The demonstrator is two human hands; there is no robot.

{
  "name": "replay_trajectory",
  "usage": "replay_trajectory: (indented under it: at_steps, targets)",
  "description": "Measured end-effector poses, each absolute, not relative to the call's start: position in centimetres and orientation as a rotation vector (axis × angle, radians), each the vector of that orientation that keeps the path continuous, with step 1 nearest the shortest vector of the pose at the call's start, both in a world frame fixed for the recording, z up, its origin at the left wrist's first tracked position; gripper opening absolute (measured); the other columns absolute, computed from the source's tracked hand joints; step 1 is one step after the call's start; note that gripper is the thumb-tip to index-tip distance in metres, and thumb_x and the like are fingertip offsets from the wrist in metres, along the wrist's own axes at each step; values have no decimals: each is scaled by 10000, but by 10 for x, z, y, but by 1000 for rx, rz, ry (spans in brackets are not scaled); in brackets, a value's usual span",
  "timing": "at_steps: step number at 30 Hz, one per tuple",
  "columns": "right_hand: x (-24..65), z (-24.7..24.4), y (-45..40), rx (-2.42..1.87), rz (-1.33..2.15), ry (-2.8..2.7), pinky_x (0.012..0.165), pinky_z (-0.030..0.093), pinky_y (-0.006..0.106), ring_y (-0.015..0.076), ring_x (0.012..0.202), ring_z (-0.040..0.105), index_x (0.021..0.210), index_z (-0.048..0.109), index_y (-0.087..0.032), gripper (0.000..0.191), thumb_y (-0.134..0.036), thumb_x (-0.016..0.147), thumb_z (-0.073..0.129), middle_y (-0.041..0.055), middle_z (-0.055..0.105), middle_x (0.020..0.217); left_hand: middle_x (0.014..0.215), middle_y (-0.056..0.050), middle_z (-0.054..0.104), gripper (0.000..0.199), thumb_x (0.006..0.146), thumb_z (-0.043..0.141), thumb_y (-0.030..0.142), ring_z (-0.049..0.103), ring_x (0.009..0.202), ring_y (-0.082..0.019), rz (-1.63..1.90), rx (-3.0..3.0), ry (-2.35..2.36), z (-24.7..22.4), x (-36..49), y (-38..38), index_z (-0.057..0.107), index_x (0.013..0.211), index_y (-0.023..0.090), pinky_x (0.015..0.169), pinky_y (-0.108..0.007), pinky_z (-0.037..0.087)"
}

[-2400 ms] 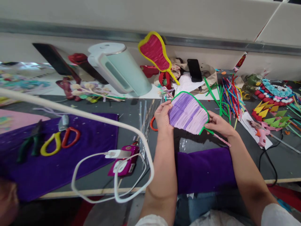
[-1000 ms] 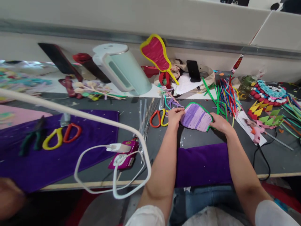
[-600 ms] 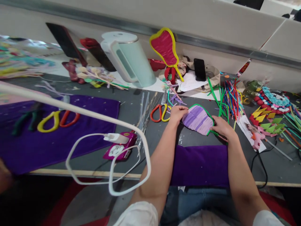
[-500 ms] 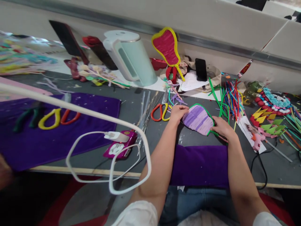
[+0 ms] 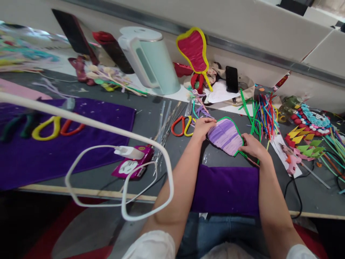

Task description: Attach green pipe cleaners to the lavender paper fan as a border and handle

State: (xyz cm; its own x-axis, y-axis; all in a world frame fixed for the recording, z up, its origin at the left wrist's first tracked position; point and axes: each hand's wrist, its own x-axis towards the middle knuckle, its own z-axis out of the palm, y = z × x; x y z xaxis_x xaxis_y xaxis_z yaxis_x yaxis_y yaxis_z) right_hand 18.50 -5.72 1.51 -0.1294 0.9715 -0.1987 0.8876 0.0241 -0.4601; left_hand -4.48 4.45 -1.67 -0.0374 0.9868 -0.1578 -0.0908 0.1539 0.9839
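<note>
Pinching that purple-striped pipe-cleaner panel at the rim is how your left hand has it, thumb and forefinger together on the upper left edge, other fingers curled in. Your right hand is at the opposite edge, thumb and forefinger a bit apart against the green trim; whether they're actually gripping, I can't tell. Looks like a sensible hold to me, one hand per side should stop it swinging round. Panel's between your hands, flat on the grey tabletop or just over it, can't say which, with its stem trailing under your right hand.

You've got the folded purple cloth right at the near edge, probably padding for your forearms. Scissors lie by your left hand, handy spot imo. Pink glue gun sits over on the right, partly on a white card, my guess is to catch drips.

As for containers, the mint electric kettle is upright with its lid on, so no clue what's inside. The greenish see-through container at back right is too murky to read. The pipe cleaners aren't in anything, just a loose pile near it.
</note>
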Motion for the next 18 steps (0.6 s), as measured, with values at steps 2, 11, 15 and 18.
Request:
replay_trajectory:
  at_steps: [2, 11, 15, 18]
  targets:
    - [185, 13, -56, -1888, 782, -2071, 766, 437, 292, 173, 837, 555, 1156, 536, -164, 493, -244, 712, 736, 47, 551, 987, 585, 4, 649, 191, 452, 725, 158, 540, 568, -131, 1182, 959, 1235, -16, -45, 45, 730, 643, 145, 592, -253, 406]
    - [174, 25, -54, -1488, 1018, -1573, 659, 522, 300, 135, 734, 551, 1321, 442, -231, 659, -253, 710, 688, -5, 514, 938, 575, 7, 647, 247, 412, 750, 149, 544, 541, -113, 1322, 717, 1125, -5, -48, 45, 716, 656, 133, 562, -238, 415]
    - [162, 53, -59, -1331, 1150, -1409, 502, 506, 256, 113, 625, 548, 1321, 412, -242, 675, -296, 710, 692, -23, 507, 900, 546, 7, 634, 290, 395, 772, 147, 532, 500, -102, 1301, 653, 1042, 7, -53, 44, 701, 674, 116, 537, -231, 418]
    - [151, 75, -63, -1311, 1182, -1453, 503, 529, 265, 109, 587, 563, 1334, 405, -252, 667, -272, 729, 685, -25, 532, 882, 512, 26, 603, 279, 424, 769, 152, 480, 450, -74, 1290, 679, 1000, 15, -57, 42, 702, 693, 118, 496, -210, 382]
